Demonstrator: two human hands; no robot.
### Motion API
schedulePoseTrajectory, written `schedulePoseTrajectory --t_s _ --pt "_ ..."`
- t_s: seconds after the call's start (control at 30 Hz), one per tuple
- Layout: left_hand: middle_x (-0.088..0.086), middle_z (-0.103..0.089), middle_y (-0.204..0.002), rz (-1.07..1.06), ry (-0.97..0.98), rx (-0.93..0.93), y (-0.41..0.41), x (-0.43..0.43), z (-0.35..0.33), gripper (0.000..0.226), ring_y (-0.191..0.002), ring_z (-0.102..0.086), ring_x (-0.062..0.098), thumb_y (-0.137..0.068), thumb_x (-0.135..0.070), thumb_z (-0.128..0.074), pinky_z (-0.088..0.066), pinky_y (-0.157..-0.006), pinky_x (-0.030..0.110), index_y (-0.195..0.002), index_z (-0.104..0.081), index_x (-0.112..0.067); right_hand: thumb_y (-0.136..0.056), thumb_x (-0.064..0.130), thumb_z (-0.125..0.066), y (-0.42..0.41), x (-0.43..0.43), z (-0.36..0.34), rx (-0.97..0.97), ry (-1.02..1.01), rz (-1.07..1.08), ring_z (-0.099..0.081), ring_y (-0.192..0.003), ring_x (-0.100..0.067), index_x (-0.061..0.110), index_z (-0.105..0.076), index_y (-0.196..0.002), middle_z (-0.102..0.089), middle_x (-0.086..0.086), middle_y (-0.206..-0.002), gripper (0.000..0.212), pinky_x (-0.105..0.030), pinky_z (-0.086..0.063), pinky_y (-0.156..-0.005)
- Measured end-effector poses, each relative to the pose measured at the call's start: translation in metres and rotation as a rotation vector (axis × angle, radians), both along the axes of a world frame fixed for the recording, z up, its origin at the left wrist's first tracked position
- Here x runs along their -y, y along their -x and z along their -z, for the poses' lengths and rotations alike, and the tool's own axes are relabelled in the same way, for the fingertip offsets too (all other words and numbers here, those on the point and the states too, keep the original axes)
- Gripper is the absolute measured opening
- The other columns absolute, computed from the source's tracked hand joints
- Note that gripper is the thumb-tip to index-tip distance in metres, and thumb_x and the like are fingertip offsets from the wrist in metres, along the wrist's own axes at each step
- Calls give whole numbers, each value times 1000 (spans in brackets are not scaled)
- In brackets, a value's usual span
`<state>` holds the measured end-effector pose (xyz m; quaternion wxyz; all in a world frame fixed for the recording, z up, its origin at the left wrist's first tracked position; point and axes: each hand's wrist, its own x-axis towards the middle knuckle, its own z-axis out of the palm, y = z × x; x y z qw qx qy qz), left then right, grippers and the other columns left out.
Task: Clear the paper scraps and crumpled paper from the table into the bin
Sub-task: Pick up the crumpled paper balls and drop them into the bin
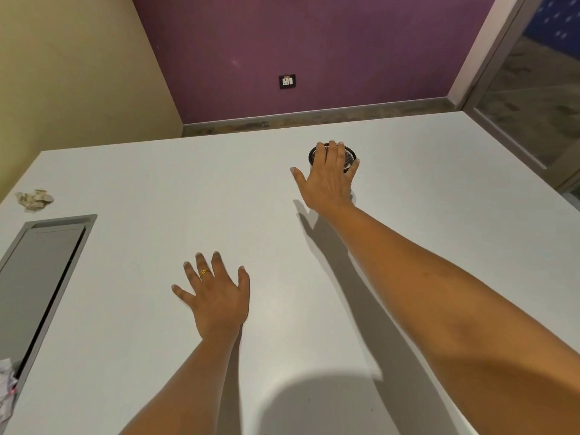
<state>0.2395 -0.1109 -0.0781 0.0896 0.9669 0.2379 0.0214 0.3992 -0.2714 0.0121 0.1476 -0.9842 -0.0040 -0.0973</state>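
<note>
Reaching toward one o'clock, the right hand (326, 180) hangs spread over the small mesh bin (351, 155), fingers straight and wide, with nothing visibly held. A bit of white shows inside the bin. The left hand (216, 296) lies flat at six o'clock, fingers splayed and empty.

The bin looks light, so I judge the palm should stay centred over its mouth and lift straight up rather than drag the rim. The crumpled paper (34, 199) sits well apart at ten o'clock and the paper scraps (6, 384) at eight o'clock, both closer to the left hand, which seems the better one to fetch them.

The table (141, 277) is smooth and pale, with a grey hatch (40, 271) at nine o'clock. Beyond are a purple wall (314, 42) with a socket (287, 81) and a glass door (533, 89) at two o'clock.
</note>
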Motion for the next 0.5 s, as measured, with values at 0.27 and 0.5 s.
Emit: schedulePoseTrajectory --t_s 0.27,0.5 --pt "18 -27 -150 2 20 5 0 0 -1 60 -142 -14 37 -92 -45 -37 -13 -108 65 -140 -29 -11 -93 34 -47 45 -11 36 127 -120 -98 -10 -146 -27 10 -36 -138 -22 -15 -154 52 -54 -5 -116" --pt "16 -22 -153 14 45 9 5 -1 -4 60 -143 -10 34 -93 -45 -33 -11 -111 62 -142 -25 -13 -96 38 -37 118 -14 93 -140 -58 -165 -7 -147 -26 20 -31 -141 -17 -8 -157 48 -62 -8 -112"
